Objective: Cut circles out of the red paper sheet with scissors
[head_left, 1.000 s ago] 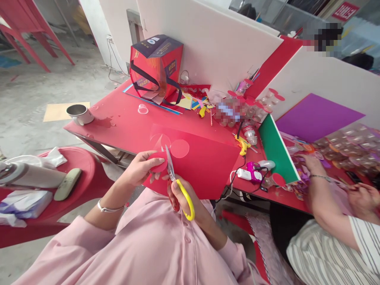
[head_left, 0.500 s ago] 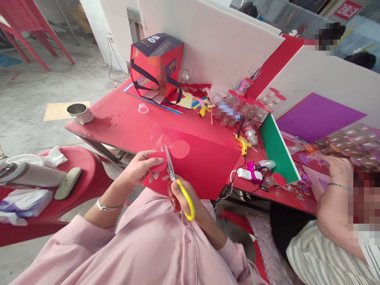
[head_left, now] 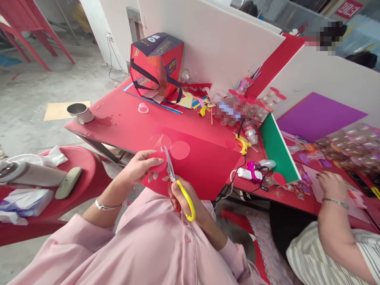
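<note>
My left hand (head_left: 141, 168) pinches a small red paper disc (head_left: 157, 162) between thumb and fingers. In my right hand (head_left: 185, 196) is a pair of scissors (head_left: 170, 166) with a yellow handle loop; the blades point up and away from me, slightly apart, right beside the disc's edge. A large red sheet (head_left: 202, 170) lies in front of me under the scissors, overhanging the table's near edge. Another red circle (head_left: 179, 150) lies on that sheet just past the blade tips, with part of a circle outline to its left.
The red table (head_left: 118, 114) carries a metal cup (head_left: 80, 113), a gift bag (head_left: 157, 65), a yellow glue gun (head_left: 244, 145) and a green board (head_left: 279, 150). At right, a co-worker's hand (head_left: 332, 186) rests on paper. A red stool (head_left: 86, 178) stands at left.
The co-worker's arm has drawn back toward the near side, the hand now lying flatter on the paper. My hands, the disc and the scissors have barely moved.
</note>
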{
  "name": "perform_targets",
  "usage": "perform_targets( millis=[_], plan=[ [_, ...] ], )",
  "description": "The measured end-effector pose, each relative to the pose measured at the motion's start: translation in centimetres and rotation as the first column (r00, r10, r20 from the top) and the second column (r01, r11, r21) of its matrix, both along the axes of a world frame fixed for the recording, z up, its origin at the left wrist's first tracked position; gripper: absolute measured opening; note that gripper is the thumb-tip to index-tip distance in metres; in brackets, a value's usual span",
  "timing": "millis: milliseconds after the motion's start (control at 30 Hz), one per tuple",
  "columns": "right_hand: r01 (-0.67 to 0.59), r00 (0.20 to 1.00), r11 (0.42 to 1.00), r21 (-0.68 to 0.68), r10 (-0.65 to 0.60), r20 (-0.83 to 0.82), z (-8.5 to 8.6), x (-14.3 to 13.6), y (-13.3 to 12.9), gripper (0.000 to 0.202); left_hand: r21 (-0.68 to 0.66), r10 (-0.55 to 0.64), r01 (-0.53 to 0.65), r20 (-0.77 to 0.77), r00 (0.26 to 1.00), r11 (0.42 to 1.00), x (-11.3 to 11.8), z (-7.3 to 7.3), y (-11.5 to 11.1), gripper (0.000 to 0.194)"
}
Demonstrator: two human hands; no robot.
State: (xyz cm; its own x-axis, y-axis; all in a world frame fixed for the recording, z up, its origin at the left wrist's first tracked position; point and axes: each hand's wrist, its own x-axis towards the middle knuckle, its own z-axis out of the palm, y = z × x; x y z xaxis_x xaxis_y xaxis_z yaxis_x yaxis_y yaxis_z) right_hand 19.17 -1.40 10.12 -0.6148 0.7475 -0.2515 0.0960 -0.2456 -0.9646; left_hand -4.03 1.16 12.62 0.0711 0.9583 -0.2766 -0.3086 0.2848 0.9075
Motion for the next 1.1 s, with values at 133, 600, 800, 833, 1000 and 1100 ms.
perform_targets(
  millis=[133,600,800,833,1000,1100],
  plan=[
    [-0.027,1.0,0.999,0.032,0.027,0.014,-0.4,0.1,0.3,0.082,0.008,-0.007,0.007,0.003,1.0,1.0,0.0,0.1,0.1,0.035],
    [-0.044,0.998,0.998,0.048,0.042,0.05,-0.1,0.5,0.4,0.084,0.036,-0.067,0.068,-0.023,0.997,0.997,-0.3,0.7,0.3,0.033],
    [-0.048,0.997,0.998,0.05,0.045,0.055,-0.1,0.5,0.4,0.084,0.03,-0.078,0.079,-0.03,0.997,0.996,-0.3,1.2,0.3,0.032],
    [-0.047,0.997,0.998,0.048,0.044,0.056,0.0,0.5,0.4,0.084,0.029,-0.078,0.079,-0.032,0.996,0.996,-0.3,1.2,0.3,0.032],
    [-0.039,0.997,0.998,0.046,0.037,0.061,0.2,0.6,0.3,0.084,0.013,-0.102,0.103,-0.06,0.993,0.995,-0.6,1.3,0.3,0.03],
    [-0.035,0.997,0.998,0.05,0.032,0.063,0.4,0.7,0.2,0.084,-0.003,-0.1,0.1,-0.066,0.993,0.995,-0.8,1.1,0.3,0.029]
  ],
)
